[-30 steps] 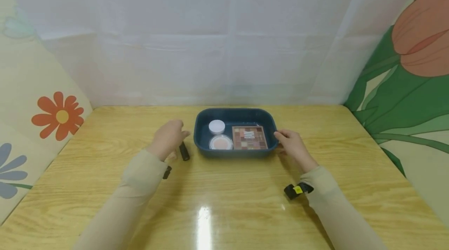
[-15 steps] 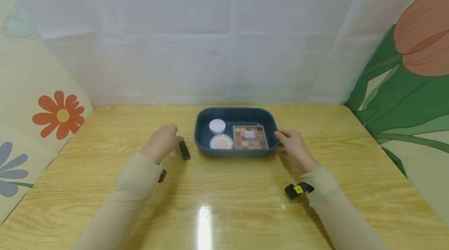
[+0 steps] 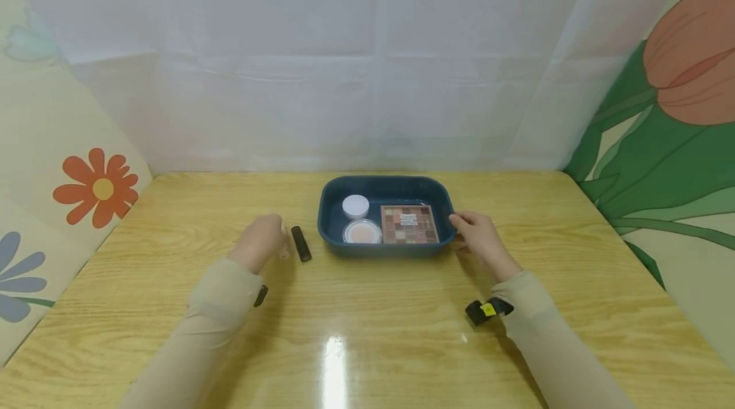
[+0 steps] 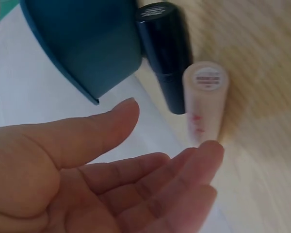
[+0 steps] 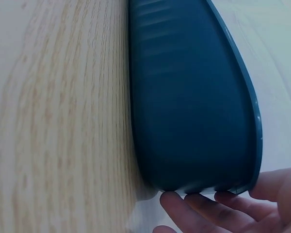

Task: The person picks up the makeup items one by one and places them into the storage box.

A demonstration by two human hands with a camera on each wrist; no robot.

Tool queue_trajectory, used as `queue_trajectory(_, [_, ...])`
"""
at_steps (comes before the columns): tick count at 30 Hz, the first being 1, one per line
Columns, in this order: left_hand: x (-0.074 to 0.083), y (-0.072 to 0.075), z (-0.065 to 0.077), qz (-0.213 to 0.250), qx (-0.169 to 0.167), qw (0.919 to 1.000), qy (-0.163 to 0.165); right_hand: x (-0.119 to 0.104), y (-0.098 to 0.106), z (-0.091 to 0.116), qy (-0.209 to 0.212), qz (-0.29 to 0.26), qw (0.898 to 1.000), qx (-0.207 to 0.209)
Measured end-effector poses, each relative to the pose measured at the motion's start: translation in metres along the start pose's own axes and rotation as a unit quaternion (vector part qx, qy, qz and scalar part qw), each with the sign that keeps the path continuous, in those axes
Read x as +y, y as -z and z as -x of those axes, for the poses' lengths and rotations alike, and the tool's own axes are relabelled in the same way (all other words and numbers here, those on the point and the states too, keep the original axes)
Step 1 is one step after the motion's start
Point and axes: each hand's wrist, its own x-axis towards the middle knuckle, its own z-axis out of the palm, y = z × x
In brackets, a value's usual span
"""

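My left hand [image 3: 258, 242] is beside a pale pink cosmetic tube [image 4: 206, 99] on the table. In the left wrist view its thumb stands apart from loosely bent fingers, with nothing between them; one fingertip is at the tube's far end. Just right of that tube lies a black lipstick-like tube [image 3: 301, 244]. My right hand [image 3: 482, 240] holds the right end of a dark blue tray [image 3: 386, 251], thumb at the rim and fingertips against the outer wall. Inside the tray are a white round jar [image 3: 355, 206], a clear-rimmed compact [image 3: 362, 232] and an eyeshadow palette [image 3: 409, 225].
The wooden table [image 3: 396, 332] reaches back to a white cloth [image 3: 367, 77]. Flower-patterned panels stand on both sides. A black strap with a yellow mark [image 3: 488, 309] is on the right wrist.
My left hand has drawn left and slightly toward me, away from the black tube, which now shows in full. The right hand and the tray have stayed in place.
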Motion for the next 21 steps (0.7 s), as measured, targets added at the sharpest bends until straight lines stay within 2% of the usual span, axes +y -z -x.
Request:
queue_trajectory(11, [-0.012,-0.007,-0.012,-0.034,-0.013,0.9993,0.010,0.001,0.000,0.000,-0.001,0.005,1.000,0.001])
queue_trajectory(21, [-0.015,-0.009,-0.017,-0.026,-0.005,0.9996,0.002,-0.002,0.000,0.001,-0.010,-0.002,1.000,-0.003])
